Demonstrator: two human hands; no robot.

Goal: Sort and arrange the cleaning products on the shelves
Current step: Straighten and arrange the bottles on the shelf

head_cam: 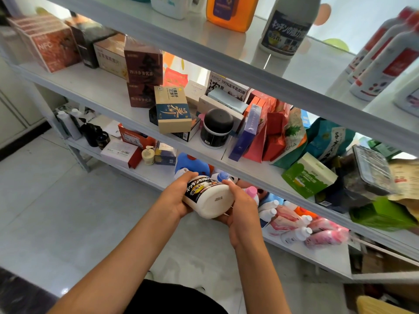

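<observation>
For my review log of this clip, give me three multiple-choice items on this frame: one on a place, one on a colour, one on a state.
1. Where does the matching white bottle stand?
A. top shelf
B. floor
C. lowest shelf

2. What colour is the lid of the jar on the middle shelf?
A. red
B. black
C. green

3. How is the held bottle oriented?
A. upright
B. lying on the floor
C. tipped, base toward the camera

Answers:
1 A, it stands beside the orange jug.
2 B, the domed lid is black.
3 C, the left hand and right hand grip it with its flat bottom facing the camera.
</observation>
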